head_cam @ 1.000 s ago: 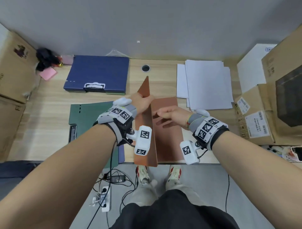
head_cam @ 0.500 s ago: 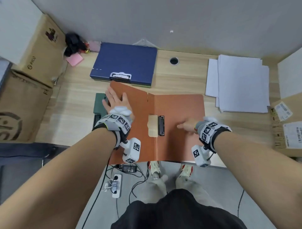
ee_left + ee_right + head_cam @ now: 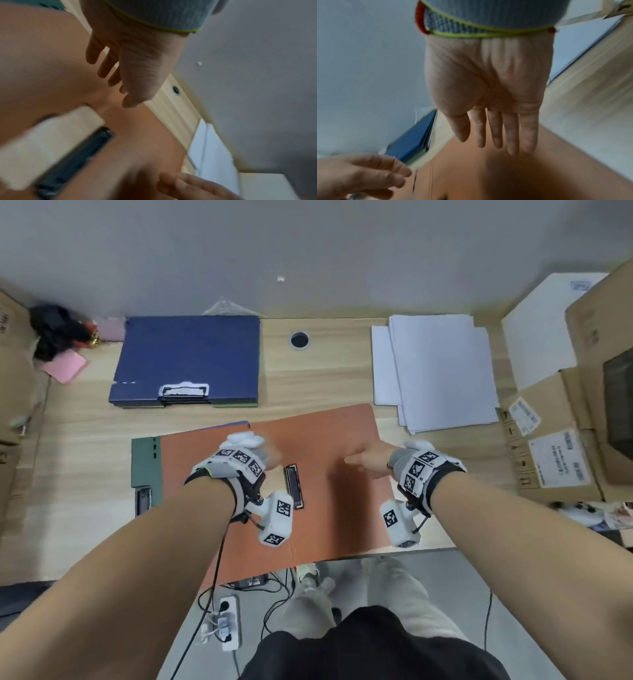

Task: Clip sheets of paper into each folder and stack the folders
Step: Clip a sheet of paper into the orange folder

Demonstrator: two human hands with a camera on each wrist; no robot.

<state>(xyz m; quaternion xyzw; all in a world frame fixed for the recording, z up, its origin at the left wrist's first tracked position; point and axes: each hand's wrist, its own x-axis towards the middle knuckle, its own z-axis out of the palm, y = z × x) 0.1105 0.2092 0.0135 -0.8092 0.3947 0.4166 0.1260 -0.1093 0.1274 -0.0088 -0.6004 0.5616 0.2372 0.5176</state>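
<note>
An orange folder [image 3: 337, 436] lies open and flat at the desk's front edge, with a black clip [image 3: 294, 487] beside its spine and a beige label next to it. My left hand [image 3: 272, 457] hovers over the spine just above the clip, fingers relaxed and holding nothing; the wrist unit hides most of it. In the left wrist view the left hand [image 3: 118, 75] hangs over the orange folder [image 3: 142, 135] and the blurred clip [image 3: 73, 159]. My right hand [image 3: 363, 461] is over the right cover, its straight fingers [image 3: 494, 135] empty. White paper sheets [image 3: 435, 371] lie at the back right.
A green folder [image 3: 146, 463] lies under the orange one's left side. A blue folder stack [image 3: 188, 357] sits at the back left, near a cable hole [image 3: 299, 339]. Cardboard boxes [image 3: 561, 460] line the right edge. Pink notes [image 3: 65, 368] lie far left.
The orange folder's cover went from upright to flat. My left hand slid from the left cover to the spine by the clip. My right hand shifted slightly right.
</note>
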